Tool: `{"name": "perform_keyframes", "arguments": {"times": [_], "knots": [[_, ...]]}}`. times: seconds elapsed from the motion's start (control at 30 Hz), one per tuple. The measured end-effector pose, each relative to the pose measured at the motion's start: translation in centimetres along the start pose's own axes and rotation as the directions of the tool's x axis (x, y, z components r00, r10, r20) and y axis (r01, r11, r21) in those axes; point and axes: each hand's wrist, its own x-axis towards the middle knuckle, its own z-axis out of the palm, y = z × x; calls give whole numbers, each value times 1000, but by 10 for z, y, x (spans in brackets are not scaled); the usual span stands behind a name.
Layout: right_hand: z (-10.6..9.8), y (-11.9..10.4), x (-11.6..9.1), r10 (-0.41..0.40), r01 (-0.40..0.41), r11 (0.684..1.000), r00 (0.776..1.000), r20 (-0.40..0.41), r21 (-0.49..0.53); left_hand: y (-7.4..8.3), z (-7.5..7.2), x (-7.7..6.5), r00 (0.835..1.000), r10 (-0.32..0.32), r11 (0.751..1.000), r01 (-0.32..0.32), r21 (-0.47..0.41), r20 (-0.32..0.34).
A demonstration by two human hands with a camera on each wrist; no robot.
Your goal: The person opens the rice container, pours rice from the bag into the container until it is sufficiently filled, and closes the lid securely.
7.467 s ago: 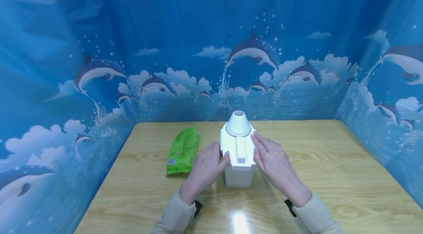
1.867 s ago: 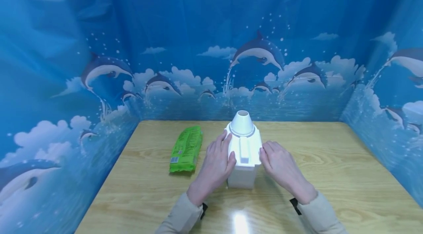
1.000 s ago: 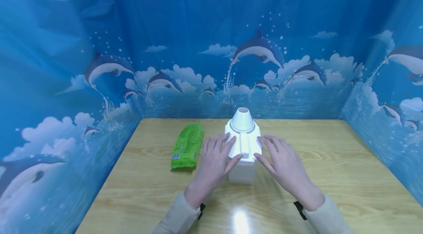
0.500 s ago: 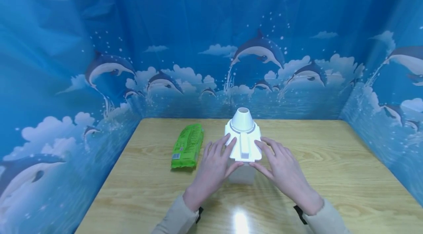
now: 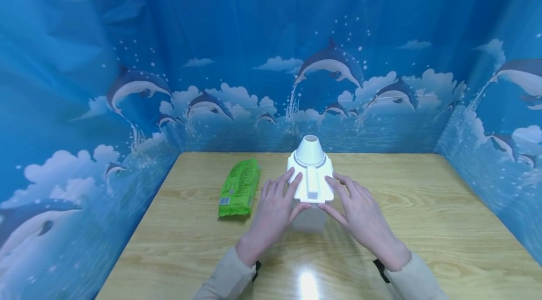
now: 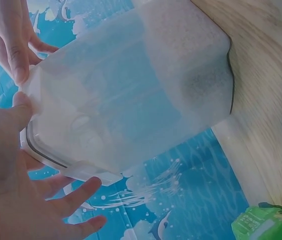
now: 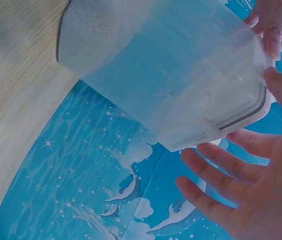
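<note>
A tall, translucent storage container (image 5: pixel 309 221) stands mid-table in the head view, with white grains (image 6: pixel 191 50) filling its bottom part. Its white lid (image 5: pixel 324 193) carries a cone-shaped spout (image 5: pixel 310 153) with an open top. My left hand (image 5: pixel 271 210) holds the lid at its left side, thumb at the front edge and the other fingers spread. Mirroring it, my right hand (image 5: pixel 363 217) holds the right side, the two thumb tips close together at the front. A grey seal (image 7: pixel 241 114) shows along the lid's edge in the right wrist view.
A green printed bag (image 5: pixel 240 188) lies on the wooden table (image 5: pixel 178 243), left of the container. A blue dolphin-print curtain (image 5: pixel 254 55) hangs around the table's back and sides.
Both hands have shifted from the lid's sides, bringing their thumbs together at its front edge. In the last half second, lid and spout have moved slightly up in the head view. The bag stays put.
</note>
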Motion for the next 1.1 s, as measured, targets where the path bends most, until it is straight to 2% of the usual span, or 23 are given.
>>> {"name": "perform_keyframes", "arguments": {"times": [0.47, 0.87, 1.1], "knots": [[7, 6, 12, 9, -9, 1000, 1000, -6, 5, -8, 2, 14, 998, -40, 999, 40, 11, 47], [17, 14, 26, 68, -68, 998, 997, 37, -6, -16, 9, 30, 988, -104, 992, 111, -64, 113], [23, 17, 32, 101, -101, 995, 993, 60, 0, -20, 14, 36, 986, -122, 988, 132, -84, 114]]}}
